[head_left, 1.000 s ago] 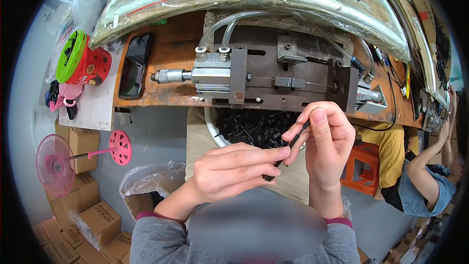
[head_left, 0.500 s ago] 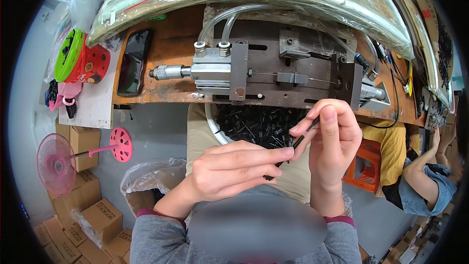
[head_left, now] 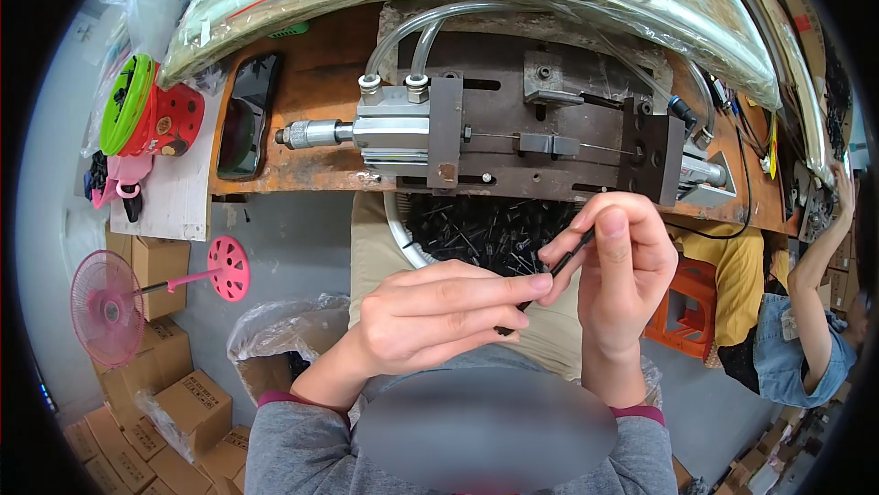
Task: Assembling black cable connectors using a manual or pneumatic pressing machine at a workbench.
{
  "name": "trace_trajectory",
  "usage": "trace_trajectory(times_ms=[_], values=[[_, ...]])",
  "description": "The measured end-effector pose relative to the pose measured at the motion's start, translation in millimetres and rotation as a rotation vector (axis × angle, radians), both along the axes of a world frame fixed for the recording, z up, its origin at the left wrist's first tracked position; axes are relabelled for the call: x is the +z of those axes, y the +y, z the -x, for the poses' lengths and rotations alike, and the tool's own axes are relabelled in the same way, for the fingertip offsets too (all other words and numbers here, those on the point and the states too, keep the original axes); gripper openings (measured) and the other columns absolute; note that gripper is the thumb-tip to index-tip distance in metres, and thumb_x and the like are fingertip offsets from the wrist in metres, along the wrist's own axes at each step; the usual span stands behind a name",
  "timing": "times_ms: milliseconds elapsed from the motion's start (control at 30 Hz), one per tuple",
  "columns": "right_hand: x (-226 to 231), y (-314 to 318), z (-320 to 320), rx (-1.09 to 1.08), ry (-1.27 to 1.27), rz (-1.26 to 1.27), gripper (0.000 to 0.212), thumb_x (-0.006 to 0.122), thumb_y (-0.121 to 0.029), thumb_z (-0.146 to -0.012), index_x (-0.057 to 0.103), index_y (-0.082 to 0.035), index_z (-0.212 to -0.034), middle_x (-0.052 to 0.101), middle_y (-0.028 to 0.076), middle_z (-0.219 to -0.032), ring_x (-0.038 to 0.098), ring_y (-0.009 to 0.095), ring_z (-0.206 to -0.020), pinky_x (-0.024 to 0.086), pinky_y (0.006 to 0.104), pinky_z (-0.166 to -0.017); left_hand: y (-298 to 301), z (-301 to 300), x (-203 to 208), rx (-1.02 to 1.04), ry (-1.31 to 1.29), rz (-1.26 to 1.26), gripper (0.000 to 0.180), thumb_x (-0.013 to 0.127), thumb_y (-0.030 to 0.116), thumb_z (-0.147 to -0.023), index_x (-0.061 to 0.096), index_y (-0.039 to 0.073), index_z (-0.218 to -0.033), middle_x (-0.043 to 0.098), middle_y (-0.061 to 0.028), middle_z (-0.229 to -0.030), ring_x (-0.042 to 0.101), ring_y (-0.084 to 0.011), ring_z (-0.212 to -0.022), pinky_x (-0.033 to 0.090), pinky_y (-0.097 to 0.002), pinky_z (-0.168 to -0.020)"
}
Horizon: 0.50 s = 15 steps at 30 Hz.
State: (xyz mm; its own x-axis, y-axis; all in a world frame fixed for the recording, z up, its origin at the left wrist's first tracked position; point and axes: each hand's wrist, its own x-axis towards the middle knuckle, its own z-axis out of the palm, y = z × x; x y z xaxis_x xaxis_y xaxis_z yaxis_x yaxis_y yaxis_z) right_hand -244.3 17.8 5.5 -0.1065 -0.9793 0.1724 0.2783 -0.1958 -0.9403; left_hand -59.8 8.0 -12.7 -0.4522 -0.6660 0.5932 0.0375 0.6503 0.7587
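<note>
My left hand (head_left: 444, 314) is closed, pinching a thin black stick-like part (head_left: 560, 264) between thumb and fingers. My right hand (head_left: 630, 271) grips another slim black piece (head_left: 582, 242) between thumb and forefinger. The two pieces meet end to end, or nearly so; the fingers partly cover the join. A further bit of black (head_left: 504, 331) sticks out below the fingers of my left hand. Behind both hands, a container over my lap holds a heap of small black parts (head_left: 472, 231).
On the wooden bench (head_left: 302, 179) stands a metal fixture (head_left: 494, 170) with a silver air cylinder (head_left: 392, 133) and clear hoses. A phone (head_left: 245, 119) lies left of it. A red bucket (head_left: 174, 124), pink fan (head_left: 107, 307) and cartons (head_left: 188, 413) are farther left. At right, another person (head_left: 795, 348) reaches up beside an orange stool (head_left: 685, 307).
The black piece in my right hand has come down to the end of the one in my left. The other person's arm at right has swung upward.
</note>
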Motion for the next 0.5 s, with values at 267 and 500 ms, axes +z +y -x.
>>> trace_trajectory(times_ms=[267,500], values=[[-1.9,-1.6,2.4,0.018,-0.019,-0.013,0.02,0.049,-0.011,-0.1,0.056,0.007,-0.096,0.064,0.018,-0.077,0.064,0.017,-0.052,0.051,0.0248,-0.045,-1.1,0.8,-0.5,-0.005,-0.009,0.013,0.025,0.08,0.001,-0.064,0.073,-0.003,-0.088,0.069,-0.0188,-0.105,0.069,-0.0252,-0.08,0.057,-0.0304,-0.067],[-0.3,1.0,0.6,0.029,0.016,0.017,0.019,0.05,-0.009,-0.099,0.058,0.007,-0.095,0.065,0.016,-0.077,0.065,0.017,-0.055,0.053,0.0251,-0.046,0.3,2.1,-1.5,0.003,-0.008,0.005,0.027,0.08,0.002,-0.062,0.073,-0.003,-0.088,0.07,-0.0182,-0.104,0.069,-0.0255,-0.081,0.057,-0.031,-0.068]])
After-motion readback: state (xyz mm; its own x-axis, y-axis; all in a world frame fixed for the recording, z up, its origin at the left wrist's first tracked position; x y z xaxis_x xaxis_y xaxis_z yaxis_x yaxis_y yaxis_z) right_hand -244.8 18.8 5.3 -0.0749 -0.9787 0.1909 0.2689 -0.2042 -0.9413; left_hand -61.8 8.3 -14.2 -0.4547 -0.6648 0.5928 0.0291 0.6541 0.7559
